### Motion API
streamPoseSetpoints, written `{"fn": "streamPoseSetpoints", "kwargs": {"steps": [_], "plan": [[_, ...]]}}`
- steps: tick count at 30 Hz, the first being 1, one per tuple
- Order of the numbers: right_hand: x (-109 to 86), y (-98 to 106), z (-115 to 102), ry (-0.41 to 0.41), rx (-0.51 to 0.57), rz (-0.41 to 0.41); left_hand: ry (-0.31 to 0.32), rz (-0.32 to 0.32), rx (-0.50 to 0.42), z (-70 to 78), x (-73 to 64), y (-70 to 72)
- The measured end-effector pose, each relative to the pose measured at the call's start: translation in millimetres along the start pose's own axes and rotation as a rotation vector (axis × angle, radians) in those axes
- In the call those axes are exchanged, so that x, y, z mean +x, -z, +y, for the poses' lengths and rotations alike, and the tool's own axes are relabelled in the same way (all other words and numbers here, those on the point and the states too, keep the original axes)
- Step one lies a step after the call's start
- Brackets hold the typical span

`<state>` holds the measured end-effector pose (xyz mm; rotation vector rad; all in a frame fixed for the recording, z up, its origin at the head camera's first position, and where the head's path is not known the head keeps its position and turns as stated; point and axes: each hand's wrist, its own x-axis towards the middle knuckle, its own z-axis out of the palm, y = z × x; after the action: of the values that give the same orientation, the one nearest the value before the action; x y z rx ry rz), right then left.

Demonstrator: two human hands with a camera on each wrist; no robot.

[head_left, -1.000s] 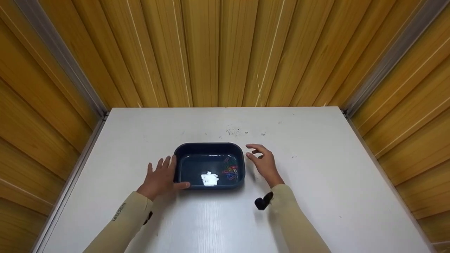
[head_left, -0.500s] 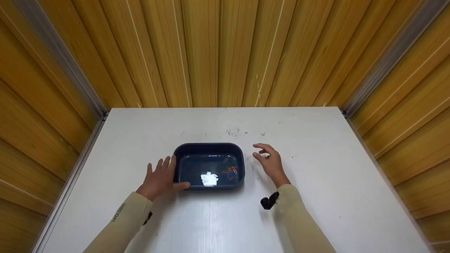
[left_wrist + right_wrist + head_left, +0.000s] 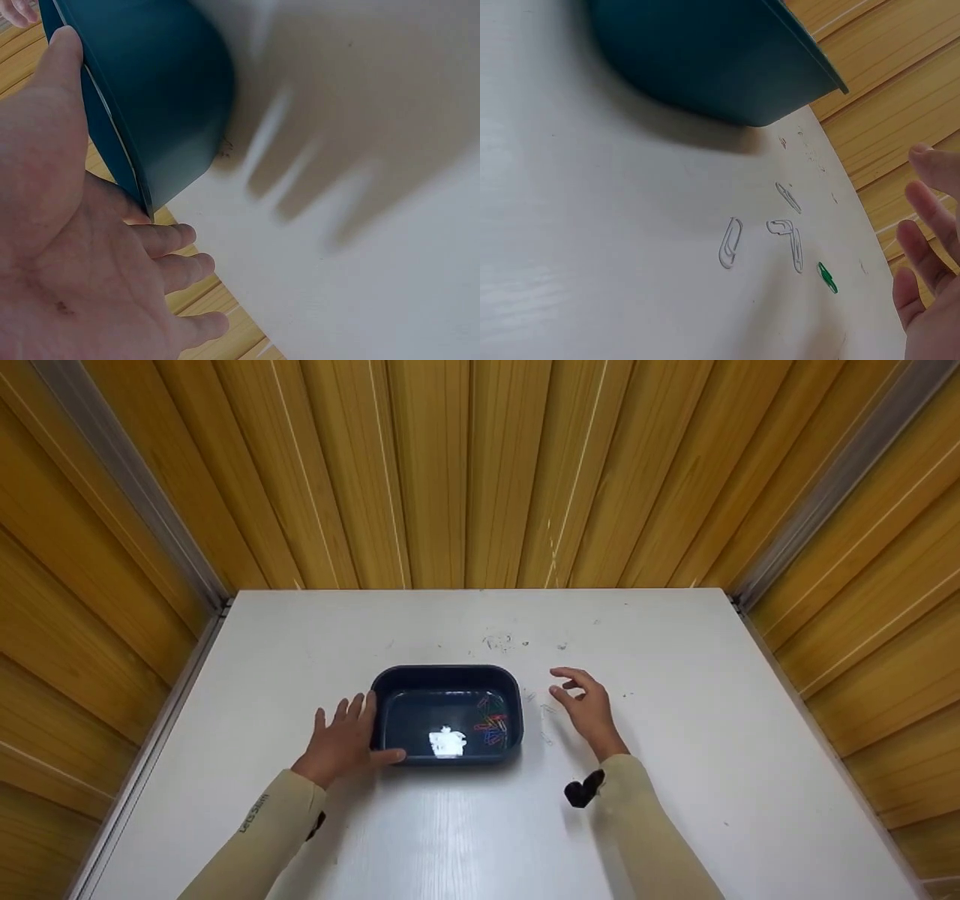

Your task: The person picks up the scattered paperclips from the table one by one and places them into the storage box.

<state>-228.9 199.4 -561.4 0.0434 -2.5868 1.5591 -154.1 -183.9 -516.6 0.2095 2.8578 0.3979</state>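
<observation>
A dark blue rectangular tub (image 3: 450, 759) stands on the white table, with several coloured paper clips (image 3: 491, 724) heaped at the right of its floor. My left hand (image 3: 343, 744) rests at the tub's left end, thumb on the near rim and fingers spread straight along the side. To the right of the tub, my right hand (image 3: 589, 709) hovers with loosely bent fingers and nothing visible between them. Beneath it several loose paper clips lie on the table: a silvery clip (image 3: 731, 243), others close by, and a green paper clip (image 3: 826, 277) nearer the fingers.
The white table (image 3: 315, 622) bears small dark marks (image 3: 496, 642) beyond the tub. Yellow wood-patterned panels (image 3: 480, 472) rise behind it and on both sides. A dark wrist-worn device (image 3: 583, 790) sits at the right sleeve.
My right hand has drawn rightward, away from the tub's right rim. The loose paper clips on the table beside the tub have come into view. The left hand and tub stay put.
</observation>
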Motion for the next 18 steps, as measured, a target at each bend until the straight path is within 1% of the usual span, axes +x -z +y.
{"fn": "streamPoseSetpoints", "kwargs": {"steps": [7, 18], "plan": [[0.3, 5, 5, 0.000, -0.015, 0.009, -0.002, 0.003, -0.007, 1.1, -0.4, 0.5], [-1.5, 10, 18, -0.007, -0.023, 0.017, 0.012, -0.013, -0.001, 0.9, 0.7, 1.4]]}}
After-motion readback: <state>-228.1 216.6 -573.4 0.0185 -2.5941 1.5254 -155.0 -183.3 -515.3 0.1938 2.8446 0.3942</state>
